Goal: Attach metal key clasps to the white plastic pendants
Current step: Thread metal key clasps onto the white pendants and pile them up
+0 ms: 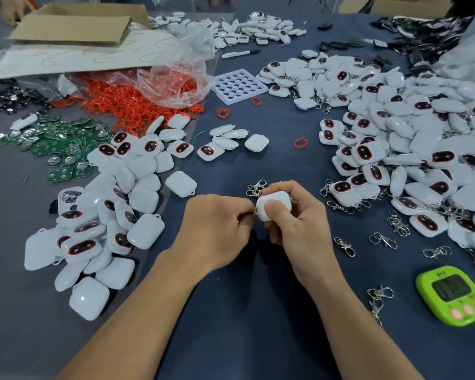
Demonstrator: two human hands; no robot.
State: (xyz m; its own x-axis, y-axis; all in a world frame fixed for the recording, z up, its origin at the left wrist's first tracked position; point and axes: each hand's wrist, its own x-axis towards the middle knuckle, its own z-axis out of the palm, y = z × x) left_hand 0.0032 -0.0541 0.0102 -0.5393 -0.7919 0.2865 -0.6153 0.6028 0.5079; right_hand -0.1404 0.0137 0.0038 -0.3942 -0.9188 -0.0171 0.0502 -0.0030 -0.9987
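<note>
The person's right hand [299, 215] was curled round a white pendant [274, 205], thumb pressed flat on its face and fingers wrapped behind it, holding it just above the dark blue table [244, 297], near the middle of the front edge. The left hand [217, 223] was closed tight, fingertips pinching a clasp [251, 212] against the pendant's corner loop. Only a glint of metal showed there, so I could not tell whether it was hooked on. A small bunch of clasps [255, 187] lay just behind the held pendant, touching the right hand's fingers.

To the left sat a heap of pendants [107, 215], some face up with dark oval windows and others blank side up. To the right spread a much bigger pile of pendants [422, 160], many with metal clips hanging from them. Loose clasps [346, 245] were scattered on the cloth between that pile and the right forearm. A green timer [454, 296] sat near the right front edge.

Further back on the left lay green circuit boards [61, 144], and beyond them a tangle of red loops [137, 102] spilling from a clear plastic bag [176, 78]. A white tray with round holes [240, 85] sat beside the bag, a marker pen [240, 53] behind it, and flattened cardboard [74, 26] at the far left.
</note>
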